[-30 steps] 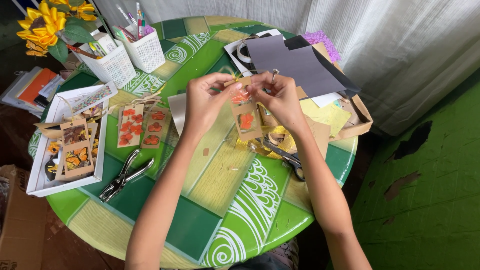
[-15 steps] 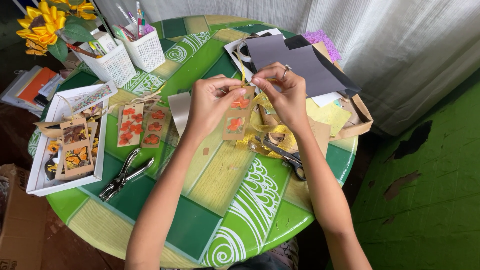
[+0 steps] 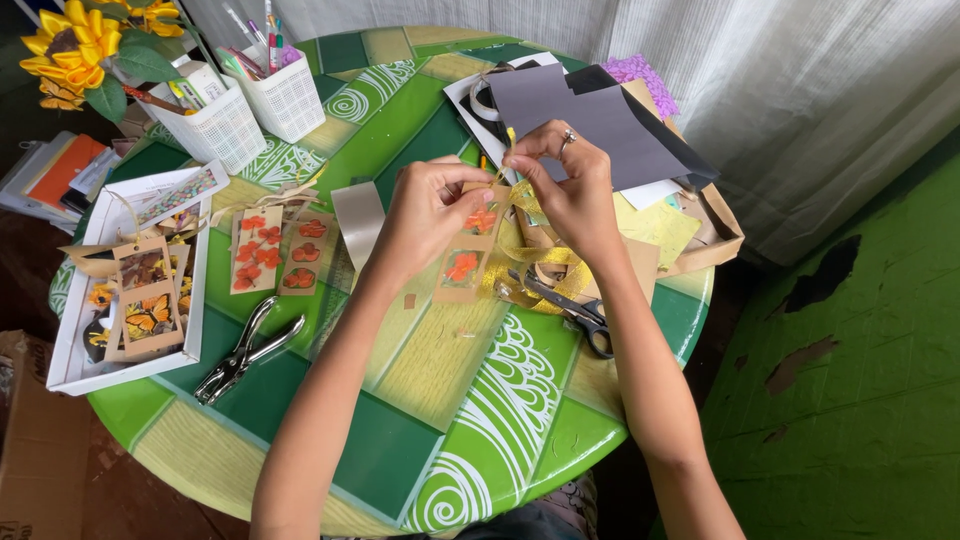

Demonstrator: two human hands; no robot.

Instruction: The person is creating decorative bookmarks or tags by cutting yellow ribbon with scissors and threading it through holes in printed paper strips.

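2 baskets, 1 punch, 1 scissors, 1 tray.

A round worktop painted in green and pale yellow panels with white swirls and fan-like line motifs; a kraft-brown paper tag printed with orange-red flowers; two matching brown tags bearing red-orange blooms; a white tray with butterfly-patterned cards in orange and black; white lattice baskets; a yellow artificial sunflower with green leaves; dark grey paper; purple glitter sheet; gold ribbon; black-handled scissors; silver hole punch.
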